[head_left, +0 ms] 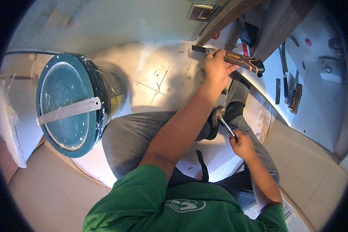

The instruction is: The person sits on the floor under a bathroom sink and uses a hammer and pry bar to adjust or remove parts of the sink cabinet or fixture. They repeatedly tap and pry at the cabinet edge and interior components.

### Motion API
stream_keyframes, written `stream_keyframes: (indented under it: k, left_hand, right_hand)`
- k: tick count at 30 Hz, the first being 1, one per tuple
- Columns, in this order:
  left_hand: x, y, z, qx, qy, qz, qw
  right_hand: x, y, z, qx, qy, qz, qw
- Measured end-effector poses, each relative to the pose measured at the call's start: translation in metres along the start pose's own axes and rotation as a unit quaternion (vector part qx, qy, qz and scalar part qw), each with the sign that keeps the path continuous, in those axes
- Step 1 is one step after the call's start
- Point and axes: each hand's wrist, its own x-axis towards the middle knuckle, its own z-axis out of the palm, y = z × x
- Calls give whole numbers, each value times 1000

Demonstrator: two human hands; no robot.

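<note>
Reaching fwd: L hand | fingers gripping utility knife | R hand nearer torso | fingers round metal-shaft tool

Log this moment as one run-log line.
left hand: holds black-orange cutter | right hand: grips metal-shafted tool | ruler: on teal bucket lid

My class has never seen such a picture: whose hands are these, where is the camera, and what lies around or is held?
No robot here: these are a person's bare hands, seen from a fisheye camera on the head, looking down, so straight edges bend. The left hand holds a black-and-orange cutter; the right hand grips a shiny metal-shafted tool. A flat silver metal ruler lies across a round teal bucket lid at left. Small dark curled scraps lie on the pale tiles, and thin black strips on the white panel at right.
</note>
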Motion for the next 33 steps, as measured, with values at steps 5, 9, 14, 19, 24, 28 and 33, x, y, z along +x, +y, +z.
stream_keyframes:
  k: [5,9,14,19,24,28,33]
  left_hand:
    - [0,3,2,-19,-14,-5,1000]
    - [3,3,-1,-39,-24,-8,999]
    - [3,4,0,-29,-17,-11,999]
    - [-1,4,4,-5,14,-1,1000]
    - [-1,7,1,-1,-10,-9,1000]
    - [-2,6,2,4,-13,-6,1000]
    - [1,4,0,3,-7,-3,1000]
  right_hand:
    - [1,4,2,0,-3,-9,1000]
    - [1,8,6,8,-6,-1,1000]
    - [0,10,9,-2,2,-8,1000]
    - [0,7,7,3,1,2,1000]
    - [0,8,8,11,5,-12,1000]
    - [1,17,13,9,7,-11,1000]
    - [1,16,13,23,10,-6,1000]
